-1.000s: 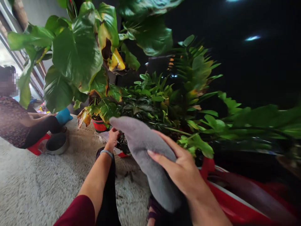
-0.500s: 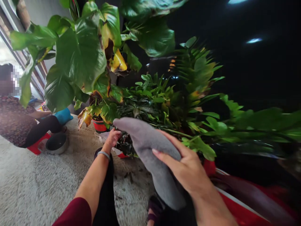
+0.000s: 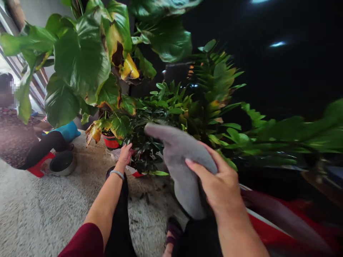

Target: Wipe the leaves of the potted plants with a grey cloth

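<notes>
My right hand (image 3: 218,184) grips a grey cloth (image 3: 180,157) and holds it up in front of the potted plants. My left hand (image 3: 124,154) reaches forward into the dark green leaves of a low plant (image 3: 158,117); whether it pinches a leaf or only touches one is not clear. A silver bracelet (image 3: 117,174) sits on my left wrist. To the left stands a small red pot (image 3: 111,142) under big green and yellowing leaves (image 3: 80,60).
A person (image 3: 18,139) sits at the far left on the shaggy beige carpet (image 3: 40,210), beside a dark bowl (image 3: 62,163) and a blue object (image 3: 68,130). A red container (image 3: 268,228) lies at the lower right. Bits of leaf litter the carpet.
My right hand has lifted the grey cloth up and to the right, closer to the leaves. My left hand stays among the low plant's leaves.
</notes>
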Demonstrator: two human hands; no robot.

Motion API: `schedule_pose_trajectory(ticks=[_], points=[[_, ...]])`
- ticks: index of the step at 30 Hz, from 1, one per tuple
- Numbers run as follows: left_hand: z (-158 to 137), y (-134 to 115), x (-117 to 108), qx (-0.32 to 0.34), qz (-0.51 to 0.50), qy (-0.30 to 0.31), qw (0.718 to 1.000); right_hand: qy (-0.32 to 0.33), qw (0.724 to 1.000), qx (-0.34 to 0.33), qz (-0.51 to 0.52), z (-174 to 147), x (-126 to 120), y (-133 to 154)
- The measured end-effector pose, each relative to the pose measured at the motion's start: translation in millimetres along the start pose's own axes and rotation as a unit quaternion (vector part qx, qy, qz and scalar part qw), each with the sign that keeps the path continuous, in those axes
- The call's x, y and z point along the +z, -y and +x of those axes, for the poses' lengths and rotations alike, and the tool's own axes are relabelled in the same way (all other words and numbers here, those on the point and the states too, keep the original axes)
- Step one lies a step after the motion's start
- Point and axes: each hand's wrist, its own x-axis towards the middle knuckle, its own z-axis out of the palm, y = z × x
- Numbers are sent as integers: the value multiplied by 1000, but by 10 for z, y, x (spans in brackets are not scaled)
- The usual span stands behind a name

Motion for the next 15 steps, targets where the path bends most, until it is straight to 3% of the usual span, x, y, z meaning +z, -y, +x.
schedule_pose_trajectory(ticks=[3,6,8,11,13,15], points=[[-91,-8,37,1,15,19,1000,-35,999,29,-14,157,144,-245],[-141,-18,72,8,23,31,999,33,995,96,-25,-100,203,-586],[-142,-28,82,8,20,32,999,55,991,121,-22,-352,117,-648],[-129,-34,86,-4,21,39,999,-14,995,90,-28,-467,-61,-416],[-132,-24,94,-7,31,47,998,-100,994,19,-51,-291,-83,-188],[-148,-5,111,7,40,38,998,-122,991,-33,-40,-21,15,-56]])
